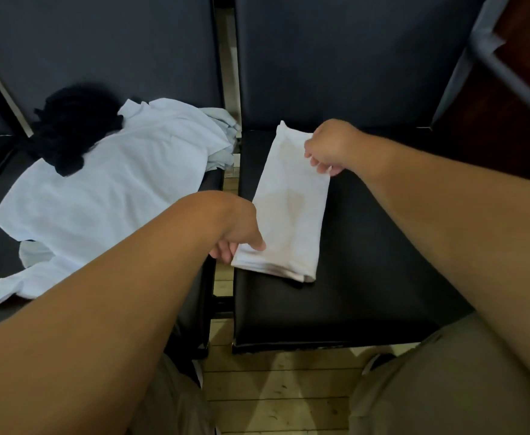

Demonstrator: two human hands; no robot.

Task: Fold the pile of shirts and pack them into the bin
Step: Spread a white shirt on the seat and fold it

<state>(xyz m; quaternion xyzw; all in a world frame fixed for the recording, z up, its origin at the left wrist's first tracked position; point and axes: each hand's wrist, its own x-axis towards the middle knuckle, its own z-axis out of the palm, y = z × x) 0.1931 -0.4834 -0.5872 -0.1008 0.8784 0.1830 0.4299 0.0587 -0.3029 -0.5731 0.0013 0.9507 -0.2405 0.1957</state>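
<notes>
White folded shirt (289,211) lies on the black chair seat (367,277), both forearms outstretched: left hand (241,237) pinches its near corner, right hand (329,149) grips its far edge. Left of that seat, pale-blue and black shirts (116,183) lie heaped.

Shirts (116,189) on 2 black seats (367,262)

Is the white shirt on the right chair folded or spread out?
Folded: the white shirt is a narrow strip, layers showing at its near end.
</notes>
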